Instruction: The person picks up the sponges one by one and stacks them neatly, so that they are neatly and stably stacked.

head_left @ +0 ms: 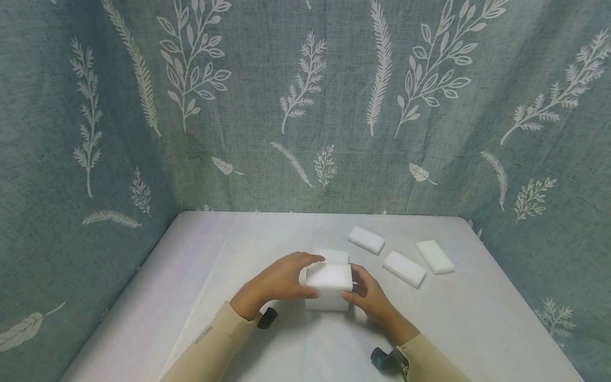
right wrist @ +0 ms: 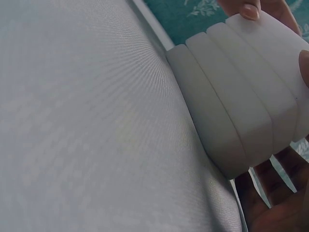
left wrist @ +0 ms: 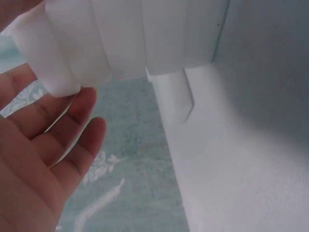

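White sponge blocks lie flat on one another in a stack [right wrist: 236, 92] of several layers, upright on the table between both hands. My left hand [head_left: 286, 276] grips the left end of the top sponge [head_left: 329, 273], thumb on the near side and fingers on the far side. In the left wrist view its fingertips [left wrist: 86, 99] touch that sponge's edge. From the right, my right hand [head_left: 372, 297] holds the same sponge, thumb at the near face and fingers spread behind the right end. Just behind the stack, another white sponge [head_left: 332, 255] shows, partly hidden.
Three loose white sponges lie to the back right: one farther back [head_left: 366, 240], a middle one [head_left: 404, 268] and a right one [head_left: 435, 257]. The white-covered table [head_left: 253, 239] meets leaf-patterned green curtains [head_left: 258, 106] behind and at both sides.
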Demonstrator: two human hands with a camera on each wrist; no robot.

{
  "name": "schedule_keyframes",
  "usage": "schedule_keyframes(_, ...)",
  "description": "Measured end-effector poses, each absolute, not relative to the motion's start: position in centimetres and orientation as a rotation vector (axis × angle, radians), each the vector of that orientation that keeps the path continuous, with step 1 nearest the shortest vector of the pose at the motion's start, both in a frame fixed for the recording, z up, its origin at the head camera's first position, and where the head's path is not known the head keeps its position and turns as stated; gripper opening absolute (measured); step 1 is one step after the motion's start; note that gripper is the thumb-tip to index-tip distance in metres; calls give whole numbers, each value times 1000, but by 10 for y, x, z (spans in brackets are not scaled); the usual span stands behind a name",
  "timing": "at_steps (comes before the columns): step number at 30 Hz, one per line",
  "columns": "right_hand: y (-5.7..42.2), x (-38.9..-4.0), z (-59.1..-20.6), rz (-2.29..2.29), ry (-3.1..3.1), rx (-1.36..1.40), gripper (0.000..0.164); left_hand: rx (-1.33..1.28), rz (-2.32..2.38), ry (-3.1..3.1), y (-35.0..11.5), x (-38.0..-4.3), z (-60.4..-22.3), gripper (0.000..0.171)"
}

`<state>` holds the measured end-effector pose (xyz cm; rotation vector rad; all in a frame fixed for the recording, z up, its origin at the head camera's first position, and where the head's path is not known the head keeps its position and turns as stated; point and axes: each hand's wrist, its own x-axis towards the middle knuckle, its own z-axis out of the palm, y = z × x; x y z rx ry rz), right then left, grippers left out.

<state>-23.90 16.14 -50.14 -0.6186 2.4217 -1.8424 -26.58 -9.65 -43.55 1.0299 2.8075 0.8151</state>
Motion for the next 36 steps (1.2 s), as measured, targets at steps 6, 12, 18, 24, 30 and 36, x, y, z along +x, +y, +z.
schedule_keyframes(6,162,-243,-509,-1843,2414,-615,65,1029,804,2812,-96,-265,-434,71)
schedule_keyframes(12,161,-232,-485,-1855,2371,-647,63,1043,785,2804,-96,-268,-436,68)
schedule_keyframes(18,160,-231,-482,-1841,2369,-623,62,1031,782,2809,-96,-269,-438,65)
schedule_keyframes(24,160,-231,-484,-1844,2366,-628,63,1025,779,2816,-95,-269,-439,65)
schedule_keyframes(30,163,-242,-504,-1864,2374,-614,64,1052,820,2795,-96,-269,-440,64)
schedule_keyframes(36,166,-248,-518,-1893,2362,-628,66,1070,898,2758,-99,-268,-446,67)
